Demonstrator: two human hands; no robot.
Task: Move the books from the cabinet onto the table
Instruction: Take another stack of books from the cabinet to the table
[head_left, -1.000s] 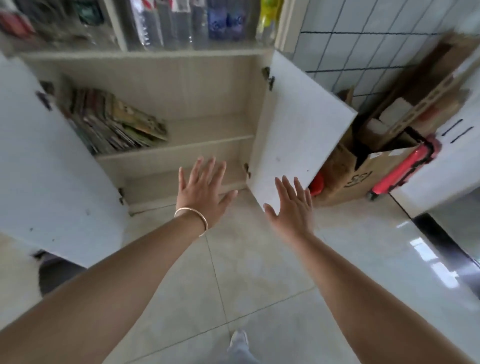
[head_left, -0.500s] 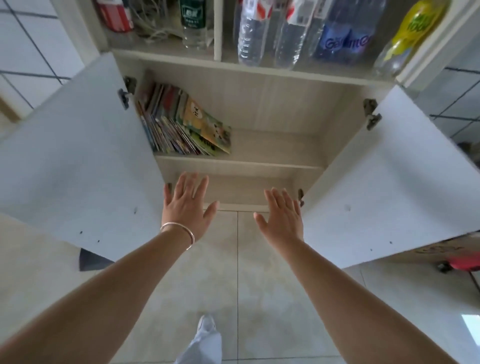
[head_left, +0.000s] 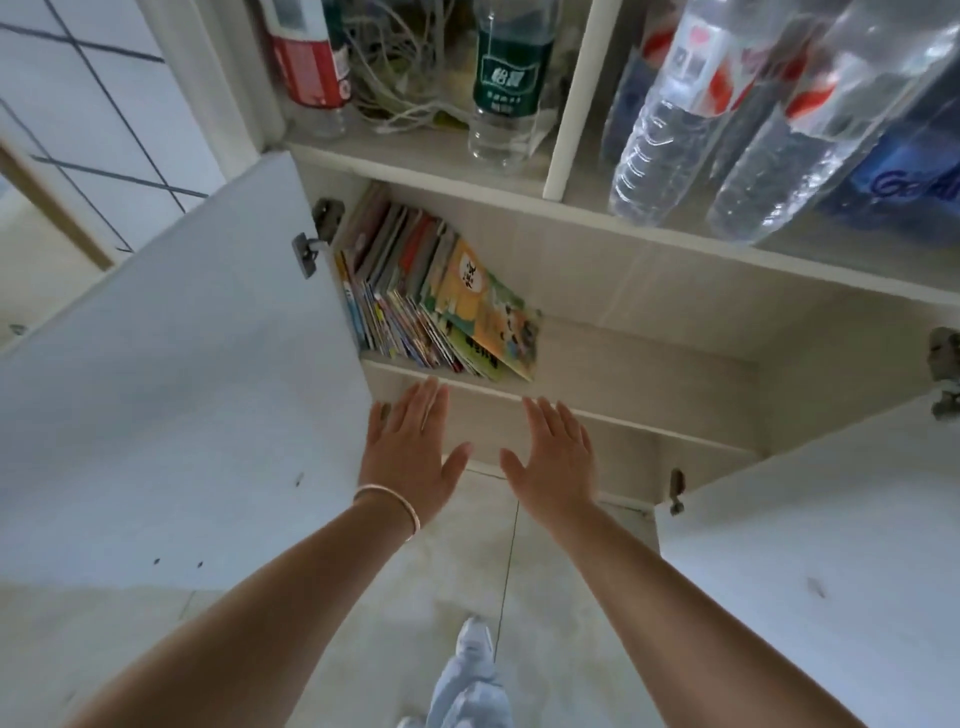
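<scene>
left hand (head_left: 410, 457), right hand (head_left: 558, 462): spread, empty, below shelf edge | thin colourful leaning paperback books (head_left: 436, 306): light, floppy, slippery; clamp stack by both sides

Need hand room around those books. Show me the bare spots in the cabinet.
Bare: the book shelf right of the leaning books, through to the right wall; also the compartment below it. Crowded: the books press against the left wall by the left door; bottles and cables fill the top shelf.

A home: cabinet (head_left: 649, 291) holding picture books (head_left: 441, 306), water bottles (head_left: 670, 114).
</scene>
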